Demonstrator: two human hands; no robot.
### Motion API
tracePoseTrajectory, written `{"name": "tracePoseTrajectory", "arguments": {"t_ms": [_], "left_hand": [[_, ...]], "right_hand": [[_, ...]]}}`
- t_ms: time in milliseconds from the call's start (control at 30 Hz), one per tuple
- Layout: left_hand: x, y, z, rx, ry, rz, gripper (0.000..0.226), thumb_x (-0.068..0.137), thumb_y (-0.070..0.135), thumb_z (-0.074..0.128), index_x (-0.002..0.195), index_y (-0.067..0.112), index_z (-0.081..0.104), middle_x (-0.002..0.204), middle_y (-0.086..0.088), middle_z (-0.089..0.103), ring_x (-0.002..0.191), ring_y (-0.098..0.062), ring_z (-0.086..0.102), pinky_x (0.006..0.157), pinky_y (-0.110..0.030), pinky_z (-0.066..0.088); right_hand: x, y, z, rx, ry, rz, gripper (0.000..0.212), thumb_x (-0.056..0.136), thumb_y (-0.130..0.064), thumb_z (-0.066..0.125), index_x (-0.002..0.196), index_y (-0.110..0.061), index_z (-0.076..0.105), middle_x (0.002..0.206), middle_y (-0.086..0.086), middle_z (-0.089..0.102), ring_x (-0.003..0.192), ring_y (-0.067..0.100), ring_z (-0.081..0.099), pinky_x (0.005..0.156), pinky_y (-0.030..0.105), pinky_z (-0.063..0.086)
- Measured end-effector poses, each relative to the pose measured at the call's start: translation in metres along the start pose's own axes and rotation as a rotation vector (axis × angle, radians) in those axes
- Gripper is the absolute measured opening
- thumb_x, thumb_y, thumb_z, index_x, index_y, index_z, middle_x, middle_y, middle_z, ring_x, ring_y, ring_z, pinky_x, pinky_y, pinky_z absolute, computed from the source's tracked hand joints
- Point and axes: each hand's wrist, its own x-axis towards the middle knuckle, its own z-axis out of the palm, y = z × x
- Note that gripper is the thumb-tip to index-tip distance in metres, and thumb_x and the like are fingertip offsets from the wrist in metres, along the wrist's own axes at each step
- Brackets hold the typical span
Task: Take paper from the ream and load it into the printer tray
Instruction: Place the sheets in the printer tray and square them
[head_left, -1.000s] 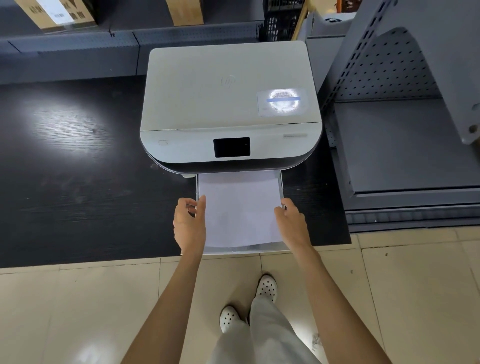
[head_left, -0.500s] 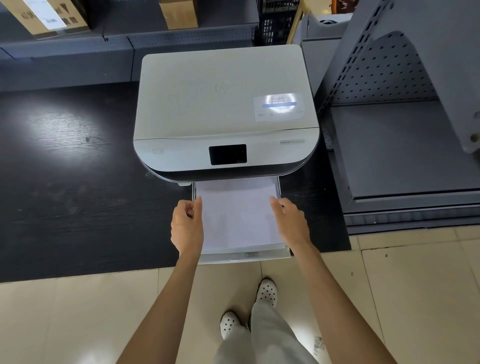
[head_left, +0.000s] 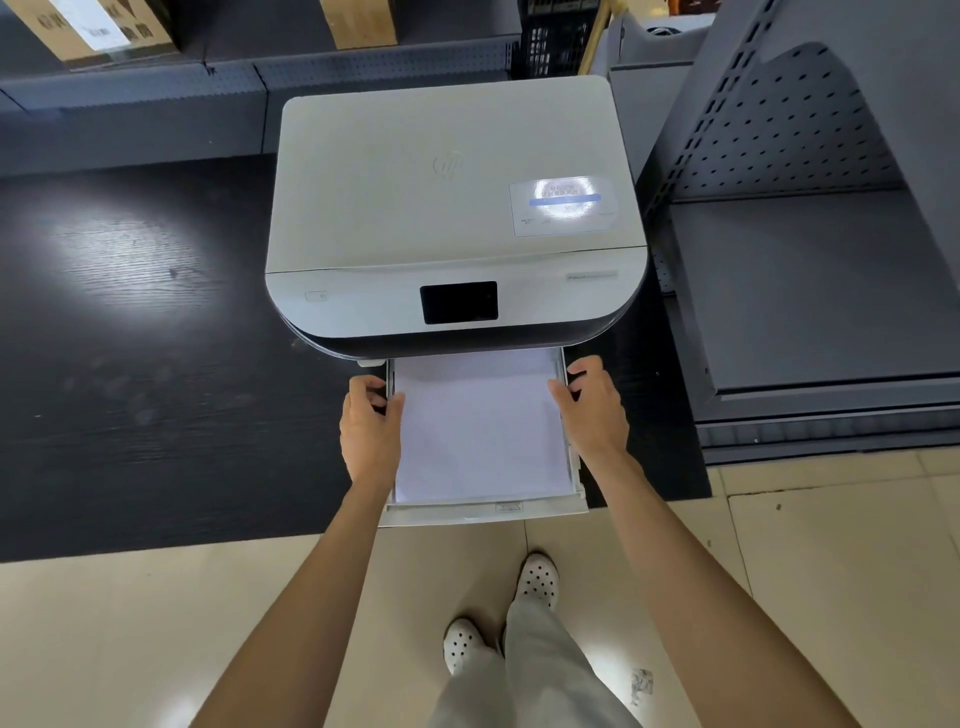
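A white printer (head_left: 452, 208) sits on a black table (head_left: 130, 364). Its paper tray (head_left: 483, 512) is pulled out toward me over the table's front edge. A stack of white paper (head_left: 478, 426) lies flat in the tray, its far end under the printer body. My left hand (head_left: 370, 426) grips the left side of the tray and paper, thumb on the sheet's edge. My right hand (head_left: 592, 405) grips the right side the same way. No ream is in view.
Grey metal shelving (head_left: 810, 291) stands right of the table. Cardboard boxes (head_left: 104, 26) and a black crate (head_left: 556, 36) sit on a shelf behind the printer. Beige tiled floor (head_left: 130, 649) lies below, with my white shoes (head_left: 537, 579) on it.
Both hands have slid forward along the tray sides toward the printer. The paper now lies deeper in the tray, and the tray's front lip shows.
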Motion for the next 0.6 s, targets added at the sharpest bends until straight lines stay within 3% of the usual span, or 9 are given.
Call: {"name": "tracePoseTrajectory", "arguments": {"t_ms": [167,367,600], "left_hand": [[0.002,-0.005,-0.002,0.002,0.0,0.033,0.015,0.097,0.023,0.063,0.109,0.018,0.055,0.091,-0.005,0.061,0.084,-0.026,0.063,0.071,-0.039,0.055],[-0.004,-0.005,0.0,0.027,0.019,0.017,0.008,0.099,0.018,0.059,0.102,0.013,0.054,0.097,-0.009,0.064,0.083,-0.025,0.061,0.072,-0.04,0.054],[-0.008,-0.008,-0.003,0.012,0.01,0.001,0.008,0.099,0.02,0.06,0.097,0.013,0.055,0.088,-0.007,0.065,0.079,-0.026,0.064,0.071,-0.044,0.057]], "right_hand": [[0.007,0.005,0.003,-0.011,0.003,-0.004,0.021,0.097,-0.026,0.058,0.113,-0.013,0.054,0.098,0.002,0.064,0.08,0.017,0.06,0.057,0.026,0.042],[0.004,0.007,0.003,-0.089,0.023,-0.031,0.009,0.097,-0.022,0.057,0.098,-0.015,0.051,0.093,0.003,0.061,0.077,0.018,0.06,0.064,0.036,0.055],[0.002,0.008,0.0,-0.162,0.02,-0.061,0.013,0.097,-0.024,0.057,0.097,-0.012,0.052,0.086,0.003,0.059,0.071,0.019,0.06,0.056,0.031,0.045]]}}
